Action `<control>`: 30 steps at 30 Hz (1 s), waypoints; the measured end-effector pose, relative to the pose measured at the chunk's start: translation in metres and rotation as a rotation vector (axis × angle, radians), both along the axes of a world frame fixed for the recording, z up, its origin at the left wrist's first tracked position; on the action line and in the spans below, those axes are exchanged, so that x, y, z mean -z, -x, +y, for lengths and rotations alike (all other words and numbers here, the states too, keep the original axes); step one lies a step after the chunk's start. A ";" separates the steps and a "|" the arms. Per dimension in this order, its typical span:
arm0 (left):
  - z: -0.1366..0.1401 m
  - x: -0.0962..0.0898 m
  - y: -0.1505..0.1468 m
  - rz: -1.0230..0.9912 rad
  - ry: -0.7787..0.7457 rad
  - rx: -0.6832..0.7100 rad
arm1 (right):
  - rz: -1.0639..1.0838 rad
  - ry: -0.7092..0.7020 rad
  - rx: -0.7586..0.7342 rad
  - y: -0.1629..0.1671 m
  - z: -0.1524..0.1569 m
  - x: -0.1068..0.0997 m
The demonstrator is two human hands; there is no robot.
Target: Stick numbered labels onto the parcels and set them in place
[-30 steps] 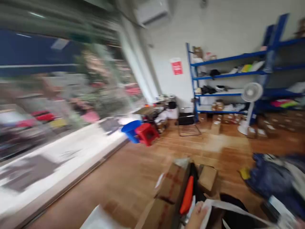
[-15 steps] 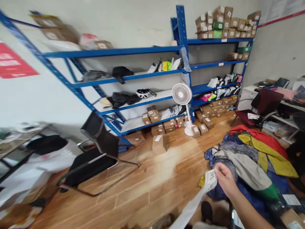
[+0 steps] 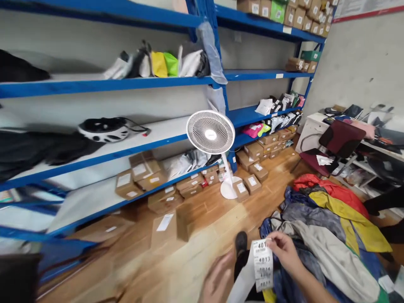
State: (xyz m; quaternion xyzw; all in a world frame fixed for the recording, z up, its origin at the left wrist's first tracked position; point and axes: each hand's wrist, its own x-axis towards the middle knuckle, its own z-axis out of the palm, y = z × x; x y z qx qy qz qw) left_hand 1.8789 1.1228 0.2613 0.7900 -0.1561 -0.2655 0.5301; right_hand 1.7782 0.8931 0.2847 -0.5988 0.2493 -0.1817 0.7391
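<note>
Right hand (image 3: 286, 253) pinches a label strip (image 3: 263, 266) in its fingers; left hand (image 3: 215, 281), fingers loose, could best steady the strip.

Label strip (image 3: 264, 266) — more numbers showing now

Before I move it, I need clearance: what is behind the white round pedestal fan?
Blue metal shelving stands behind the fan, with grey plastic bags and brown cardboard boxes showing beside its outline; whatever it covers cannot be seen.

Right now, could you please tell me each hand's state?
Left hand: open, blurred, beside the label strip.
Right hand: closed, pinching the label strip's top corner.
</note>
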 end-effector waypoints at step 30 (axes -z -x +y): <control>-0.376 0.088 -0.399 0.435 -0.135 -0.014 | 0.263 -0.161 -0.014 -0.414 -0.276 0.170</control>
